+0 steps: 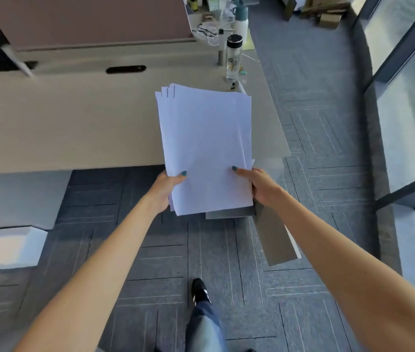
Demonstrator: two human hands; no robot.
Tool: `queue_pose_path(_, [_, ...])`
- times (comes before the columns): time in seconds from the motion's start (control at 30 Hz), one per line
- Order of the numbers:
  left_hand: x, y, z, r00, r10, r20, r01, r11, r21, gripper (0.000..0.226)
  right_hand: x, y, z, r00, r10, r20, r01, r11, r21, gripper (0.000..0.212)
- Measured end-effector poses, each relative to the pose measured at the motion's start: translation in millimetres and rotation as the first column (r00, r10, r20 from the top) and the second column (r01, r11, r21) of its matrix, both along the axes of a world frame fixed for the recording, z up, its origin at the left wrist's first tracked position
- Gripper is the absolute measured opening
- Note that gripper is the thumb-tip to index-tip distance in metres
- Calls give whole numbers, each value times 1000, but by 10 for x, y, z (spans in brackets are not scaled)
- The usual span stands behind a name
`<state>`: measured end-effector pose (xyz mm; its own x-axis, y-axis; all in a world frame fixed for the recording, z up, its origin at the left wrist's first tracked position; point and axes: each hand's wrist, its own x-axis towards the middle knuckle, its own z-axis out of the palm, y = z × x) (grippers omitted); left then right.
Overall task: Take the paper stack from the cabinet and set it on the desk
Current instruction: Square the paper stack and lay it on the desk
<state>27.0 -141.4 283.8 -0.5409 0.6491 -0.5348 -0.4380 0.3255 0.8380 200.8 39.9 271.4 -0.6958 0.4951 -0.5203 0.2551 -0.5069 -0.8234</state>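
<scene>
The paper stack [202, 146] is a loose sheaf of plain white sheets, not squared up: at its far left corner several sheet edges fan out in steps, and a soft fold line runs down the right side of the top sheet. The top sheet looks blank, and no writing, brand or label can be read on it or on anything else nearby. Both hands hold the stack by its near end. The left hand [167, 189] grips the near left edge, thumb pressed flat on the top sheet and the other fingers hidden beneath. The right hand [257, 184] grips the near right edge the same way, thumb on top and fingers under the sheets. The stack is held in the air, roughly level, stretching away from the hands. Its far half is over the desk [74, 128] near the front right corner, while its near half and both hands hang out past the desk's front edge, above the carpet [315, 153]. A clear bottle [233, 57] with a dark cap stands on the desk beyond the stack's far right corner, near the desk's right edge, apart from the paper.
</scene>
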Motion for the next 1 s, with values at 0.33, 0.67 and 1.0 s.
queue_pose_path(0.33, [-1326, 413, 210, 982, -185, -38, 185, 983, 13, 43, -1380, 652, 286, 995, 87, -39, -91, 991, -97, 39])
queue_pose_path(0.67, [-2470, 1381, 252, 990, -138, -37, 141, 985, 96, 41, -2449, 1423, 146, 999, -15, -39, 16, 999, 37, 21])
queue_pose_path(1.0, [-3465, 2130, 387, 993, -43, -108, 58, 990, 131, 34, -3368, 2028, 119, 998, -48, 50, 36, 976, 215, 28])
